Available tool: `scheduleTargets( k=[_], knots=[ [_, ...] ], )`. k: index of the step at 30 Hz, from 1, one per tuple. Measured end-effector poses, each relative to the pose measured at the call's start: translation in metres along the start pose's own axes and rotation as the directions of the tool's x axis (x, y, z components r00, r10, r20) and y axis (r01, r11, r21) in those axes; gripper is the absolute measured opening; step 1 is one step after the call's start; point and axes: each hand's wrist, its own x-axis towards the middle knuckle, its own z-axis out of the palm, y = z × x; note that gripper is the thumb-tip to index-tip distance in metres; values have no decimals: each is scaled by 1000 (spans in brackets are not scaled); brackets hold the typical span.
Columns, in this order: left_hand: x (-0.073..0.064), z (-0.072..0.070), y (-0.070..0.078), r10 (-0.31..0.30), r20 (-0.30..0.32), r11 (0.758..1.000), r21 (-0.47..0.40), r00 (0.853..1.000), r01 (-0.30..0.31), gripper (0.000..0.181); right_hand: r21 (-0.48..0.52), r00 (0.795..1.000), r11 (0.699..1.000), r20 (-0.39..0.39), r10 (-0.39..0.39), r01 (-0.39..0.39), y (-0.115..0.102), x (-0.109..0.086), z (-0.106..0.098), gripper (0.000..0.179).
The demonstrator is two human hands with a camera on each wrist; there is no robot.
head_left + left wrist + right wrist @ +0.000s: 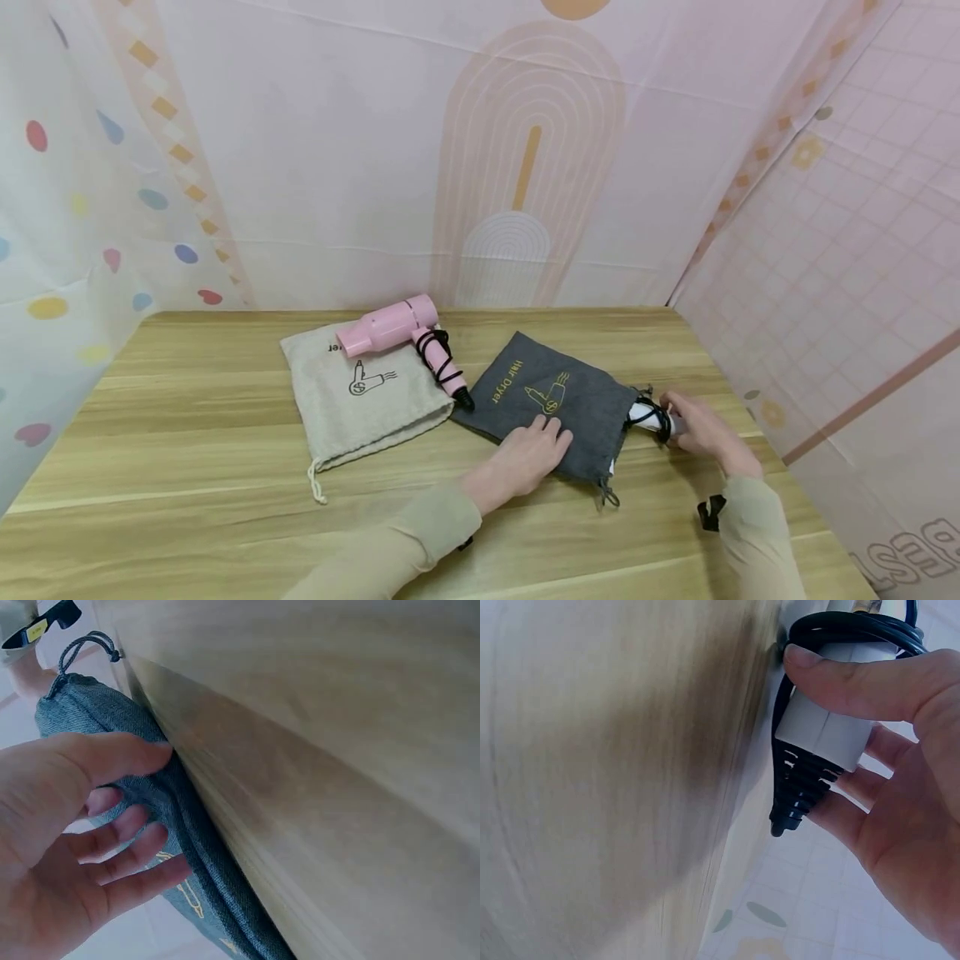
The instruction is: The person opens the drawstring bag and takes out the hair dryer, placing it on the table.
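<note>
A dark grey drawstring bag [517, 375] with a yellow hair dryer print and "Hair Dryer" lettering lies on the table. From its mouth, at the right, sticks the white handle of a hair dryer [643, 412], wound with black cord. My right hand [705, 429] grips that handle near its end; in the right wrist view the thumb lies along the white handle [829, 724], over the black cord guard. The dryer's head is hidden inside the bag. My left hand [521, 458] rests on the bag's near edge, its fingers [142, 889] loosely bent and spread against the cloth.
Left of the grey bag lies a beige drawstring bag [330, 417] with a pink hair dryer [386, 327] across its top; black cord wraps the pink handle. Patterned curtains [337, 167] stand behind and beside the wooden table [187, 467].
</note>
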Motion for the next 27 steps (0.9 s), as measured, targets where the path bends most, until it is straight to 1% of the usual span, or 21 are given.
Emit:
scheduleTargets(
  k=[3, 8, 12, 17, 24, 27],
  knots=[
    [1, 1, 0, 19, 16, 1000, 0, 1000, -19, 31, -10, 1000, 1000, 11, 16, -16, -3, 0, -1, 47],
    [1, 3, 0, 32, 37, 999, -10, 999, -32, 34, -16, 1000, 1000, 19, 4, -3, -5, 0, -2, 47],
    [0, 3, -3, 33, 54, 999, -7, 998, -32, 39, -16, 1000, 1000, 18, -14, 14, -4, 0, -2, 46],
    [-2, 4, -9, 46, 73, 998, -36, 996, -43, 36, -21, 1000, 1000, 10, -13, 13, 0, -1, -2, 46],
    [-2, 3, -15, 66, 78, 997, -51, 995, -62, 37, -24, 1000, 999, 13, -26, 26, 4, 2, -3, 48],
    [-2, 3, -16, 73, 81, 996, -58, 994, -68, 38, -12, 1000, 1000, 23, -14, 14, 6, 2, -3, 48]
  ],
)
